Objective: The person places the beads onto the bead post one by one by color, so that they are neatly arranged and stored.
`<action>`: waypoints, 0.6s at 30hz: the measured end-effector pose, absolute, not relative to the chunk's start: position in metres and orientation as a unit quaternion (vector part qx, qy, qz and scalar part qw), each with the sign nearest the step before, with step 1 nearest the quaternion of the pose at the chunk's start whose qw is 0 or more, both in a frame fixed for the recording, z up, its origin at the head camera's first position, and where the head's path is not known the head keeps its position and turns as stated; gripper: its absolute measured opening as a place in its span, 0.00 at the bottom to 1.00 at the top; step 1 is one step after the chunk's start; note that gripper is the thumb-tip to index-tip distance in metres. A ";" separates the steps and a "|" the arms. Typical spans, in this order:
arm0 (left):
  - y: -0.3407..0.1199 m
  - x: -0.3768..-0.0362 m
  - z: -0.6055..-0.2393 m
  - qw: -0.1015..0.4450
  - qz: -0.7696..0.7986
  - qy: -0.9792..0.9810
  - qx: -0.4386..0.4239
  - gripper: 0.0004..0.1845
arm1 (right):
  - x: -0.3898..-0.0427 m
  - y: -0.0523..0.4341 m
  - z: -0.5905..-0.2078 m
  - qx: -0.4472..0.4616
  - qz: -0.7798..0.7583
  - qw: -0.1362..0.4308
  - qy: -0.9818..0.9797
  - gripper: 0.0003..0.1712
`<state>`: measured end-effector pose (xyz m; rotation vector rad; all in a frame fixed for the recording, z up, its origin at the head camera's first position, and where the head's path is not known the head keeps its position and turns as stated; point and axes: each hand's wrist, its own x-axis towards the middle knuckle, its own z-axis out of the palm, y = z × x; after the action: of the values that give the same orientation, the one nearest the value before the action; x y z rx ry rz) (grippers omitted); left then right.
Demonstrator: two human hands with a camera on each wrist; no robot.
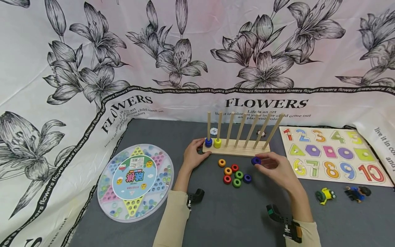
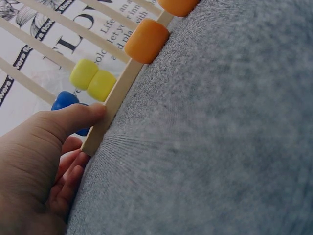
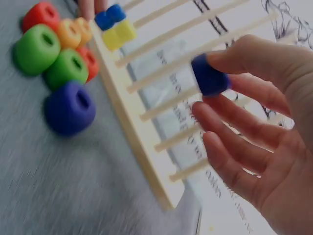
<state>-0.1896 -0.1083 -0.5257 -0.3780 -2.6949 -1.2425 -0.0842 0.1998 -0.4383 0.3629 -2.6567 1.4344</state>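
Note:
A wooden peg rack with several upright pegs stands on the grey cloth. Blue beads sit on its leftmost peg and yellow beads on the one beside it. My left hand grips the left end of the base, with the thumb over the front edge. Between thumb and index finger, my right hand pinches a dark purple bead in front of the rack's right end. Loose orange, red, green and purple beads lie before the rack.
At left lies a round Chinese checkers board. A number and shape puzzle board is at the right, with a green-yellow figure and a blue figure in front. Flower-printed cloth rises behind the rack.

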 end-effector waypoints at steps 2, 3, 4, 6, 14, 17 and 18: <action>-0.108 -0.189 -0.525 0.076 -0.416 -0.897 -0.128 0.31 | -0.089 0.194 -0.433 0.121 0.479 0.070 -0.867 0.19; -0.107 -0.189 -0.525 0.076 -0.417 -0.897 -0.127 0.31 | -0.091 0.191 -0.430 0.122 0.487 0.078 -0.862 0.20; -0.108 -0.189 -0.525 0.076 -0.417 -0.897 -0.126 0.31 | -0.095 0.187 -0.427 0.124 0.495 0.086 -0.856 0.20; -0.109 -0.189 -0.526 0.075 -0.415 -0.898 -0.124 0.31 | -0.102 0.179 -0.422 0.133 0.507 0.104 -0.845 0.19; -0.108 -0.189 -0.525 0.073 -0.420 -0.896 -0.125 0.31 | -0.125 0.148 -0.398 0.134 0.511 0.180 -0.830 0.19; -0.108 -0.189 -0.525 0.080 -0.417 -0.896 -0.130 0.31 | -0.124 0.136 -0.379 0.131 0.528 0.197 -0.816 0.17; -0.108 -0.189 -0.525 0.081 -0.415 -0.896 -0.132 0.31 | -0.122 0.132 -0.372 0.131 0.531 0.202 -0.812 0.17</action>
<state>-0.1890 -0.1079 -0.5248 -0.3951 -2.6795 -1.2409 -0.1224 0.1320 -0.3718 0.3664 -2.2683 1.4841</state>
